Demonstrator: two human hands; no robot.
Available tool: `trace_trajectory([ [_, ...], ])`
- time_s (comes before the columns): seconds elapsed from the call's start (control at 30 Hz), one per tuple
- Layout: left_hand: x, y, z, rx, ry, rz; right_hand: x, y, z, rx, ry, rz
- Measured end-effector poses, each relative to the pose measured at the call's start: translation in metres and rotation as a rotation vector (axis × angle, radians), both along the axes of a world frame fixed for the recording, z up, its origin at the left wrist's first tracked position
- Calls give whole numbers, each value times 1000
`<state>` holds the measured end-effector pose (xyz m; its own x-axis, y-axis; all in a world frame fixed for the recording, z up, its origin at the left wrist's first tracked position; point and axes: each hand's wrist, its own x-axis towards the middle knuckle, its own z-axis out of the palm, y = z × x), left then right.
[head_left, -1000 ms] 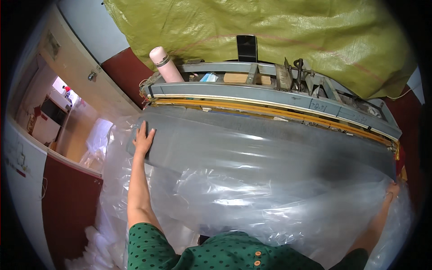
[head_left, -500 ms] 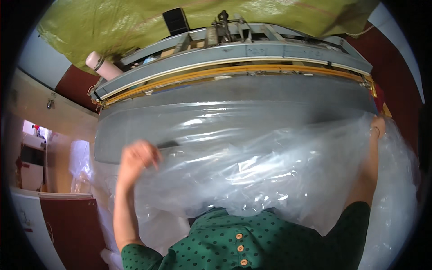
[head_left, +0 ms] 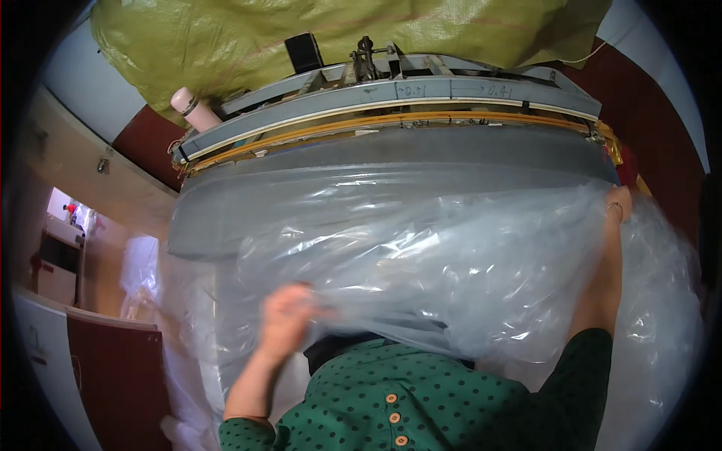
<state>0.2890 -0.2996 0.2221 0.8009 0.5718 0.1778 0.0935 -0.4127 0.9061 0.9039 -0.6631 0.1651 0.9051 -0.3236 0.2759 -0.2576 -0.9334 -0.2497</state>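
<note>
A wide sheet of clear plastic film [head_left: 481, 255] drapes over a grey work surface [head_left: 421, 146] and hangs down toward my body. At the right end, my right hand [head_left: 619, 201] is closed on the film's edge, with the arm stretched forward. My left hand [head_left: 289, 316] is over the near part of the film, left of the middle. Motion smears its fingers, and whether they grip the film cannot be made out. Folds and creases run across the sheet between the two hands.
Behind the surface runs a grey metal frame [head_left: 519, 90] with orange strips [head_left: 421, 118] and a clamp-like fitting [head_left: 366, 60]. A pink flask [head_left: 194, 109] and a dark phone-like slab [head_left: 303, 52] stand there before yellow-green sheeting [head_left: 451, 30]. More film hangs at the right [head_left: 654, 301].
My left hand has moved nearer to my body and to the right. My right hand stays on the film's edge at the right. The film's folds have shifted, and the view has tilted slightly.
</note>
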Motion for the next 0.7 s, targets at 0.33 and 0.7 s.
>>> trace_trajectory([
  [0.33, -84, 60, 5, -68, -464, 281, 25, -21, -14, 45, 2, 66],
  [0.7, -117, 95, 61, 297, -18, 740, 29, -45, -13, 47, 60, 57],
])
